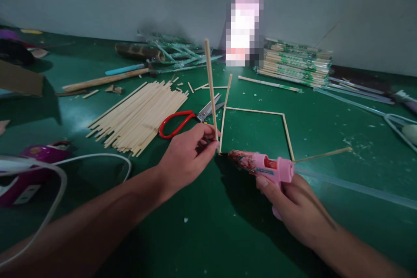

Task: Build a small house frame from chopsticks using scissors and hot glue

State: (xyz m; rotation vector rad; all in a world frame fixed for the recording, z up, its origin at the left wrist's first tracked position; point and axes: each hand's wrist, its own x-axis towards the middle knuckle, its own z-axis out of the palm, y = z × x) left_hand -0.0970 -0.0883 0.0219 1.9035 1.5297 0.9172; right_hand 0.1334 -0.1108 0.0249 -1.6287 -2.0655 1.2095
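Observation:
My left hand pinches a thin wooden stick that stands nearly upright, its lower end at the near left corner of a frame of sticks on the green table. In my right hand is a pink glue gun; its dark, glue-crusted nozzle points left and meets that same corner or comes very close. Another stick slants out to the right from the frame's near right corner. Red-handled scissors lie just beyond my left hand, blades partly behind the upright stick.
Many loose sticks lie spread at left. Wrapped chopstick packs are stacked at the back right, near a blurred bright screen. A purple power strip with a white cable sits at the left. Empty wrappers lie near the wall.

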